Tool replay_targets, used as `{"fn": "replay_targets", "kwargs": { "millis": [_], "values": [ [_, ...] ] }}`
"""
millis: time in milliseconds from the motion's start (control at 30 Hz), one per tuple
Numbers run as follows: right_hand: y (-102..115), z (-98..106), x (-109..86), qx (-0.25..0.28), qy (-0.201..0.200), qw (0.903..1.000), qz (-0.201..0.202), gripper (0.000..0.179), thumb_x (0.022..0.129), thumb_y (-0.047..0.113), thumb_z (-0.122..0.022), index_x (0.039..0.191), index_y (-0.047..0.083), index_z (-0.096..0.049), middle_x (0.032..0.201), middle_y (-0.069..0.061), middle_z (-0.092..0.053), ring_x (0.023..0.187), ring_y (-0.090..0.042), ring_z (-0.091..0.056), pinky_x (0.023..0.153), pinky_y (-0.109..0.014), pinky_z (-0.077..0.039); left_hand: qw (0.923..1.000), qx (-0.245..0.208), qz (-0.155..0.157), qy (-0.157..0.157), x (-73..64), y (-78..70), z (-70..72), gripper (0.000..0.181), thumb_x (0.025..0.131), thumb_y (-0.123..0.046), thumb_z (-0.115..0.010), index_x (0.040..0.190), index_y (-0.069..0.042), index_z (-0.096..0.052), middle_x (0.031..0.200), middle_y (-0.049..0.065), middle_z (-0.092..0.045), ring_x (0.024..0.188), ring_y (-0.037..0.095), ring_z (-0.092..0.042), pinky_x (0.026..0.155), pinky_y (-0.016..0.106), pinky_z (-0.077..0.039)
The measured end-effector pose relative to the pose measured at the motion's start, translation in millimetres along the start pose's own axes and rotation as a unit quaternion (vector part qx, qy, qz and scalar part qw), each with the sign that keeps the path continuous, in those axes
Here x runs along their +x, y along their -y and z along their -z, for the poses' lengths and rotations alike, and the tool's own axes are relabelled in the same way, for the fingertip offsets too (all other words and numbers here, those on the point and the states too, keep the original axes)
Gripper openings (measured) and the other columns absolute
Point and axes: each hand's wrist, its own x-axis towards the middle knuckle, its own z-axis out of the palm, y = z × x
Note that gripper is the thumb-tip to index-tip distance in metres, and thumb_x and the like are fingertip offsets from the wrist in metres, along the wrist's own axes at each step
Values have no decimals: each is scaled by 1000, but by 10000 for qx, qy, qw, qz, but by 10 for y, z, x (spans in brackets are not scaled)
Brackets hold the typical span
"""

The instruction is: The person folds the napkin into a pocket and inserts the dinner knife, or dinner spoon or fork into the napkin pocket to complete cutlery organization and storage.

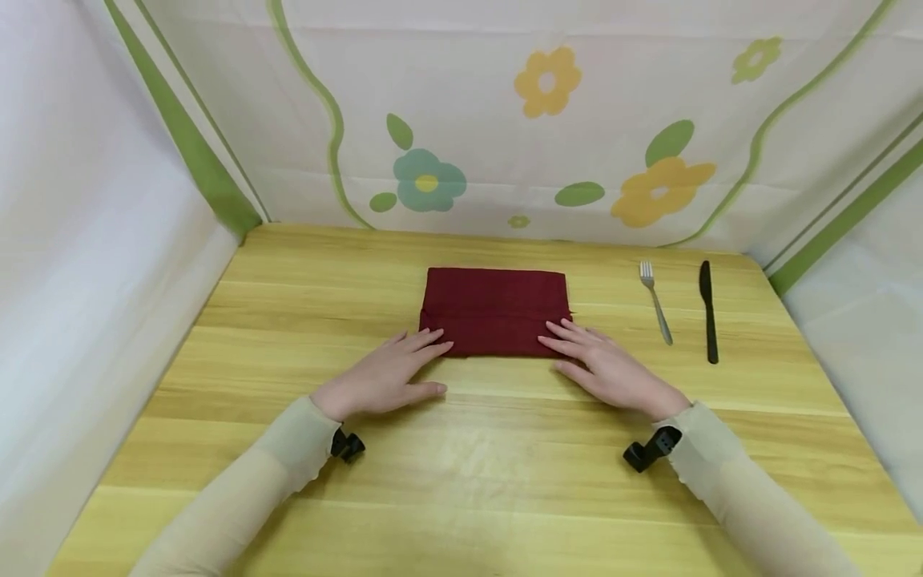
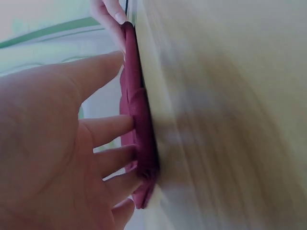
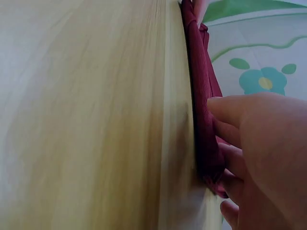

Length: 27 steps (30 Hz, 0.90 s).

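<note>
A dark red cloth (image 1: 497, 308), folded into a flat rectangle of several layers, lies on the wooden table. My left hand (image 1: 392, 370) rests its straight fingertips on the cloth's near left corner, thumb held apart over the wood. At the near right corner, my right hand (image 1: 606, 367) touches the cloth with extended fingers. In the left wrist view the left fingers (image 2: 112, 130) lie along the folded edge of the cloth (image 2: 139, 105). The right wrist view shows the right fingertips against the thick near fold (image 3: 204, 110).
To the right of the cloth lie a silver fork (image 1: 655, 303) and a black knife (image 1: 708, 312) on the table (image 1: 476, 481). A white curtain with printed flowers (image 1: 490, 120) stands along the table's back edge, and white cloth walls flank both sides.
</note>
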Motion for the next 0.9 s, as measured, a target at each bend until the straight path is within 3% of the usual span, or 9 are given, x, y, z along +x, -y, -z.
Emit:
{"fn": "replay_targets", "kwargs": {
  "millis": [300,367,467,567,667,767,900],
  "values": [
    [30,-52,71,-66,-44,9999,-76,53,108,27,-55,157,15,-42,165,-12,-27,152,-37,-16,117,-63,-16,9995,258,-178,70,49,-9,-28,81,102,-46,-61,161,-5,-26,166,20,-17,152,36,-14,121,55,-6],
    [25,-59,72,-27,-27,9999,-99,54,108,29,-55,158,15,-41,165,-12,-26,152,-37,-15,117,-64,-15,9997,176,-119,88,74,-6,4,79,101,-45,-62,160,-5,-30,165,20,-21,152,35,-17,122,54,-6],
    [21,-39,105,303,-92,9993,-207,54,107,31,-57,156,13,-45,163,-14,-30,151,-39,-18,116,-65,-16,10000,-92,-6,-37,152,-1,86,67,102,-41,-63,154,-5,-43,159,18,-37,148,33,-31,122,53,-10],
    [-21,23,187,735,-453,9959,-285,47,104,27,-62,147,7,-56,156,-16,-41,146,-40,-31,114,-63,-24,9980,-504,91,-370,259,-1,163,53,102,-34,-65,146,-6,-55,149,12,-51,140,28,-44,119,47,-25],
    [-125,108,286,841,-1028,9903,-405,36,99,18,-70,132,4,-68,140,-15,-58,131,-38,-49,106,-59,-39,9945,-757,151,-710,401,-11,198,46,103,-31,-65,143,-9,-59,142,5,-57,133,23,-50,112,41,-38],
    [-256,172,357,613,-1332,9873,-610,26,94,12,-76,119,5,-75,122,-11,-66,116,-33,-57,96,-53,-46,9916,-932,206,-875,577,-31,205,43,103,-28,-65,142,-12,-61,141,2,-57,133,21,-49,111,38,-39],
    [-375,206,421,472,-1264,9881,-736,20,91,12,-80,110,7,-78,110,-7,-66,105,-29,-59,90,-49,-47,9889,-1156,295,-891,839,-26,177,41,101,-22,-67,141,-12,-62,141,3,-58,133,21,-49,111,36,-39]
  ]
}}
